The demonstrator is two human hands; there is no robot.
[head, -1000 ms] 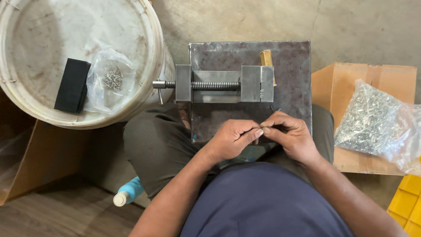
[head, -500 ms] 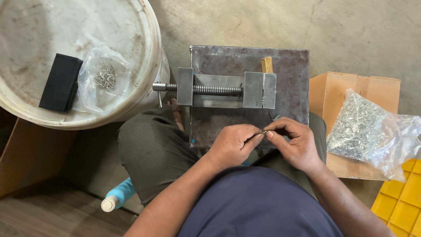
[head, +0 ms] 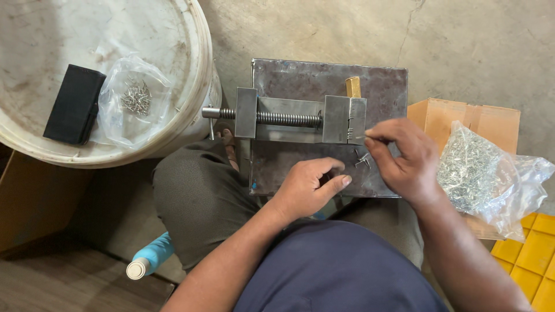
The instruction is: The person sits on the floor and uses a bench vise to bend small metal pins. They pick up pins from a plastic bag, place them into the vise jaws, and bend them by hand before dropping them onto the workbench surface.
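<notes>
A few small metal pins (head: 362, 159) lie loose on the steel plate (head: 324, 81), just in front of the vise (head: 289, 118) and between the two hands. The right hand (head: 404, 159) hovers over them, its thumb and forefinger pinched together near the vise's jaw block (head: 344, 119); whether a pin sits in that pinch is too small to tell. The left hand (head: 309, 188) rests at the plate's near edge, fingers curled loosely with the thumb out; I cannot tell whether it holds anything.

The vise lies across the middle of the plate, its screw (head: 283, 118) running left to a handle end that juts past the plate's edge. A small brass block (head: 353, 86) stands just behind the jaw block. The plate lies on the concrete floor (head: 324, 29) in front of the person's folded legs.

To the right, an open cardboard box (head: 462, 115) holds a clear bag (head: 480, 170) stuffed with pins, close to the right wrist. A yellow crate (head: 529, 260) shows at the lower right corner. To the left, a big white bucket lid (head: 191, 86) touches the vise handle side; on it lie a black block (head: 75, 104) and a smaller clear bag (head: 134, 98) with a few pins inside. A blue bottle (head: 149, 260) lies by the left knee.
</notes>
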